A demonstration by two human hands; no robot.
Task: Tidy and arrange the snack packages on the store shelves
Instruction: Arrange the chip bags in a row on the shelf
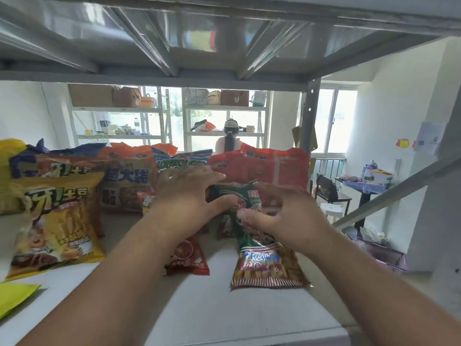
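A green prawn cracker packet stands in the middle of the white shelf. My left hand holds its left side, fingers over the top and thumb underneath. My right hand is at its right side with fingers curled near it; whether it touches I cannot tell. A second prawn cracker packet lies flat in front, with a small red packet beside it. Large red bags stand behind. A blue-topped bag and an orange bag stand further left.
A yellow potato stick bag leans at the left, with more bags behind it. A yellow-green packet corner lies at the front left. The metal shelf above hangs low overhead. A person stands at far shelving beyond.
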